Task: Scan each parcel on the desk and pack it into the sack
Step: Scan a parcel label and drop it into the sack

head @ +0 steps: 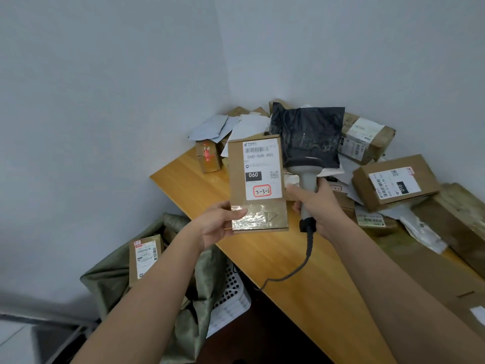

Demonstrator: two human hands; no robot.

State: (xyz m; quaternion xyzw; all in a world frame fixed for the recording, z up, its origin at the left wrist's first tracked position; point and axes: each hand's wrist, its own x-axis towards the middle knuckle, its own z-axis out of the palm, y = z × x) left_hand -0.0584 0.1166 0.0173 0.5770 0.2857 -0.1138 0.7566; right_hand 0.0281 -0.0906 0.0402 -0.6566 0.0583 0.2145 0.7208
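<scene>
My left hand (219, 222) grips the lower left corner of a flat cardboard parcel (256, 185), held upright above the desk with its white label facing me. My right hand (319, 206) grips the grey handle of a corded barcode scanner (307, 177), whose head points away, just right of the parcel. An open green sack (110, 274) stands on the floor at the desk's left end, with one labelled box (144, 258) inside it. More parcels lie piled on the wooden desk (275, 253).
The pile holds a black plastic mailer (309, 135), a labelled brown box (393, 182) at right, another box (364, 137) behind it, a small taped box (208, 156) and grey mailers (210, 127). A white perforated basket (231, 298) sits beside the sack. Walls meet behind the desk.
</scene>
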